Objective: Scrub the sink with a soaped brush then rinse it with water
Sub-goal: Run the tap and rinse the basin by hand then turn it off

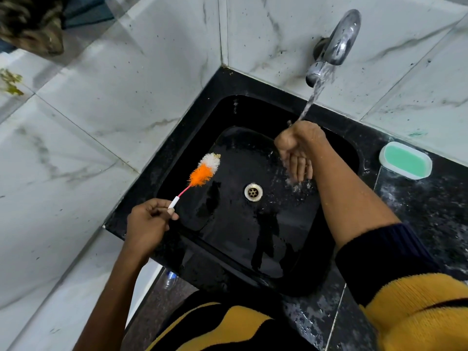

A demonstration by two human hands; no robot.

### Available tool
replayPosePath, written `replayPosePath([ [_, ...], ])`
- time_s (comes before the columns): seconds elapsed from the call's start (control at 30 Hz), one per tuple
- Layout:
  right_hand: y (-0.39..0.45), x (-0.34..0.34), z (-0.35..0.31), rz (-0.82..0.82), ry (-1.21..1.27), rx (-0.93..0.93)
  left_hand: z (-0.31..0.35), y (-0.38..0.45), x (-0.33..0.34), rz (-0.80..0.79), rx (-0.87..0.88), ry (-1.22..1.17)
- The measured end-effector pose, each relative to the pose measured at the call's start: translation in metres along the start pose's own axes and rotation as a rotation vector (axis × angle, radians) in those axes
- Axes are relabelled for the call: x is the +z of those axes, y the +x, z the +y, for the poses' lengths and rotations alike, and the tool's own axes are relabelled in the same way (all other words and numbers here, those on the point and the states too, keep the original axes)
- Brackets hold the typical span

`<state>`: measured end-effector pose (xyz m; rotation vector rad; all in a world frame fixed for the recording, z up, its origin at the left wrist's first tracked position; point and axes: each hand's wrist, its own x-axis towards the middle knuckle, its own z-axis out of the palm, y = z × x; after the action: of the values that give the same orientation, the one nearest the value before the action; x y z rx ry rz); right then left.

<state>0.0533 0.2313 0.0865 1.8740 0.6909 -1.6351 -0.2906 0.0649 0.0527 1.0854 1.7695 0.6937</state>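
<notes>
Black sink: brush head beyond left-hand grip.

Black speckled counter, wet; black sink set in corner; green soap dish right of sink.

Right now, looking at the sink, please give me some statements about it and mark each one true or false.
1. Water runs from the tap onto the right hand. True.
2. The left hand pinches the brush by its handle. True.
3. The brush head presses on the drain. False: it is near the left edge of the sink.
4. The soap lies inside the basin. False: it sits on the counter, right of it.
</notes>
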Motion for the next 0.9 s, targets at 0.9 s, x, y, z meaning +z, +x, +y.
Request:
replayPosePath([
  [0.9, 0.02, -0.003, 0.002, -0.218, 0.848, -0.626, -0.004, 0.003, 0.003, -0.001, 0.003, -0.001],
])
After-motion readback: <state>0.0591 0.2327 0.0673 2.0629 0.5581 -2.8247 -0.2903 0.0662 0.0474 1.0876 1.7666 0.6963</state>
